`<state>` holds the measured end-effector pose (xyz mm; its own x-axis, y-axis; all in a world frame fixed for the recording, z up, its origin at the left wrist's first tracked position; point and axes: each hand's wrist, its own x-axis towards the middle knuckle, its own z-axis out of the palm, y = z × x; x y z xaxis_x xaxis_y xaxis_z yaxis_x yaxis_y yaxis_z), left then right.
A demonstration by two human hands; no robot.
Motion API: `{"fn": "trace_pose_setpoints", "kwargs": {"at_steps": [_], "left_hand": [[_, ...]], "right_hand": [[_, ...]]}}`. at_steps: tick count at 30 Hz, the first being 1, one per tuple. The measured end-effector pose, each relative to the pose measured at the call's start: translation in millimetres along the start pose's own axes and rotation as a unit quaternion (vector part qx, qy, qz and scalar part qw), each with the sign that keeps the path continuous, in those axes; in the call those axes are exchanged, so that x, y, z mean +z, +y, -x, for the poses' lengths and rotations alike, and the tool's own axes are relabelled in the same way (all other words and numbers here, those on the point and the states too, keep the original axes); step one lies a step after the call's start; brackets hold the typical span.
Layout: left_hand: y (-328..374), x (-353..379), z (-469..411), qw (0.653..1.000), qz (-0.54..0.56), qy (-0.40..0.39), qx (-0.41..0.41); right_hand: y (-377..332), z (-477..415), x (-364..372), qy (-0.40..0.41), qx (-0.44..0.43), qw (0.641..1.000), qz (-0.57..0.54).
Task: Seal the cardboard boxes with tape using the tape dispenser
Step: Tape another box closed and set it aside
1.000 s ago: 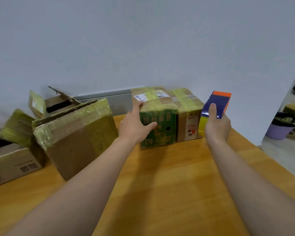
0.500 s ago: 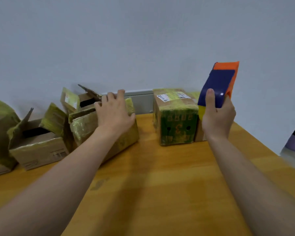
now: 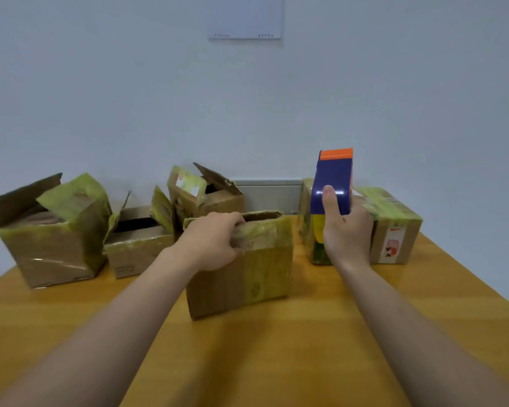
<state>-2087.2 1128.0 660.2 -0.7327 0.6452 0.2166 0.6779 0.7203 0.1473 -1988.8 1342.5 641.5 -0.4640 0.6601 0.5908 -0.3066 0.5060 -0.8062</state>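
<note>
A cardboard box [image 3: 247,277] with yellow-green tape on its right half stands upright at the table's middle, its top open. My left hand [image 3: 215,242] grips its upper left rim, fingers curled over the edge. My right hand [image 3: 347,230] holds a blue and orange tape dispenser [image 3: 332,183] upright, above and to the right of that box, with a yellow tape roll showing below the thumb. Behind that hand stand two taped boxes, a green-printed box [image 3: 309,218] mostly hidden and a brown box [image 3: 394,227].
Three open boxes line the back left: a large box [image 3: 53,233], a low box [image 3: 138,245] and a box with raised flaps [image 3: 206,192]. The wooden table [image 3: 276,348] ends at the right edge [image 3: 482,286]. A white wall rises right behind.
My left hand left the green-printed box, reached the tilted box on the left and pulled it upright to the middle. My right hand raised the dispenser.
</note>
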Motion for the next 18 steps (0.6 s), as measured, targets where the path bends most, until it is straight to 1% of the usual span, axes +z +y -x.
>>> {"fn": "trace_pose_setpoints", "kwargs": {"at_steps": [3,4,6,7,8,9,11,14,16,18], "left_hand": [[-1.9,-1.0,29.5,0.999,0.039,0.001,0.027],[-1.9,-0.1,38.5,0.998,0.046,0.017,0.030],[-4.7,2.2,53.2,0.996,0.027,0.082,0.023],[-7.1,2.6,59.1,0.994,0.020,0.108,0.009],[-9.5,3.0,64.8,0.993,0.024,0.118,-0.009],[-12.0,3.6,69.7,0.993,0.036,0.111,-0.026],[-14.8,3.5,77.2,0.994,0.075,0.069,-0.043],[-15.0,-2.3,81.3,0.989,0.140,0.013,-0.046],[-16.6,-6.1,81.3,0.987,0.155,0.000,-0.037],[-19.0,-6.5,84.0,0.990,0.140,0.001,-0.019]], "right_hand": [[-3.0,12.8,0.9,0.001,0.017,1.000,0.011],[-3.3,17.5,1.5,-0.003,0.024,1.000,0.015],[-3.5,26.0,2.5,-0.006,0.031,0.999,0.017],[-4.4,29.6,3.0,-0.008,0.033,0.999,0.017],[-5.7,33.1,3.6,-0.009,0.038,0.999,0.017],[-8.1,36.7,4.1,-0.011,0.042,0.999,0.016],[-11.1,43.3,5.8,-0.014,0.050,0.999,0.015],[-10.8,49.0,9.1,-0.016,0.065,0.998,0.022],[-10.9,49.4,9.3,-0.018,0.074,0.997,0.021],[-10.0,50.7,7.7,-0.022,0.082,0.996,0.012]]}}
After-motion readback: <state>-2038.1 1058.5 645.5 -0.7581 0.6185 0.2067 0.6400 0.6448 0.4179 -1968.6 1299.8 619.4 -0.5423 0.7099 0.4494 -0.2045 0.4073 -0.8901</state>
